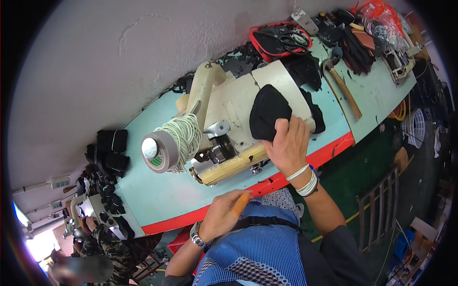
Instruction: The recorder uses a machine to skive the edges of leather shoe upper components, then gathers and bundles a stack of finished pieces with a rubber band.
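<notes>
My right hand (291, 145) grips the near right edge of a rounded black cloth piece (268, 112), thumb on top. The cloth rests over the pale bed of a sewing machine (234, 102). White cords circle my right wrist. In front of my blue apron, close to the table's red front edge, my left hand (224, 212) is open with nothing visible in it. One of its digits wears an orange finger cover (241, 203). Left of the machine's metal parts, a roll of tape (160, 151) and a coil of white cord (183, 140) sit on the machine.
A hammer (343, 90) lies on the right of the pale green table (167, 200). Behind are a red-rimmed tray (255, 45) with scissors and black scraps. Bundled black pieces (112, 143) are at left, near another person in a camouflage sleeve (107, 243).
</notes>
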{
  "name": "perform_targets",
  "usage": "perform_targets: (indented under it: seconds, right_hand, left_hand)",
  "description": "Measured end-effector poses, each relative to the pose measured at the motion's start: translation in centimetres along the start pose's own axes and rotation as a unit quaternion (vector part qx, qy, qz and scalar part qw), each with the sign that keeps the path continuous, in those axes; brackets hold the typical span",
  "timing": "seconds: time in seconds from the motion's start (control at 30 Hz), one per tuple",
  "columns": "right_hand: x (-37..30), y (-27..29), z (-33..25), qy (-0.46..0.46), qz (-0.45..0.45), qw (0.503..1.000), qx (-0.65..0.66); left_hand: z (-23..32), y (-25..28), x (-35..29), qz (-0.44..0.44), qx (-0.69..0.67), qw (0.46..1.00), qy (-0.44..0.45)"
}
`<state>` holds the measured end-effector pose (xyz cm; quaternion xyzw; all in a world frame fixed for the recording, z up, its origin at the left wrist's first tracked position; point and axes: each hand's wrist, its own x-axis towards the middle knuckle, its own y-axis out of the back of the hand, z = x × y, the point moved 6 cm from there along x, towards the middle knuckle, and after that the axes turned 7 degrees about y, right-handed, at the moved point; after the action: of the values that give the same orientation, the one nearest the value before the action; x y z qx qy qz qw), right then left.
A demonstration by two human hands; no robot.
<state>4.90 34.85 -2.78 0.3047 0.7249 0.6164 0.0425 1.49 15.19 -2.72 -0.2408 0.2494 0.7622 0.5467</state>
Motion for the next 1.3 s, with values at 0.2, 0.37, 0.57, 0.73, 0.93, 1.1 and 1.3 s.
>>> perform_targets:
  seconds: [0.2, 0.37, 0.57, 0.73, 0.93, 1.1, 1.3]
  right_hand:
    - [1.6, -1.4, 0.4, 0.017, -0.004, 0.999, -0.041]
    - [3.9, -2.0, 2.1, 0.081, -0.141, 0.984, 0.076]
    - [4.9, -1.3, 6.1, 0.244, -0.067, 0.958, 0.134]
    - [5.6, -1.6, 6.4, 0.117, -0.2, 0.953, 0.195]
    - [5.6, -1.5, 8.0, 0.059, -0.28, 0.863, 0.416]
    - [4.9, 0.5, 8.0, 0.0, -0.301, 0.791, 0.532]
    - [-2.0, 2.6, 9.2, -0.016, -0.207, 0.642, 0.738]
  left_hand:
    - [2.9, 0.2, 0.2, 0.087, 0.085, 0.992, -0.033]
    - [5.8, -1.2, 0.8, 0.233, 0.245, 0.903, -0.265]
    - [11.9, -5.3, 12.3, 0.401, 0.509, 0.614, -0.451]
    - [11.0, -2.2, 19.9, 0.431, 0.438, 0.708, -0.347]
    - [13.1, -3.8, 20.2, 0.267, 0.529, 0.735, -0.329]
    - [14.8, -2.7, 16.8, 0.193, 0.59, 0.713, -0.327]
    - [12.6, 0.3, 7.6, 0.18, 0.104, 0.947, -0.244]
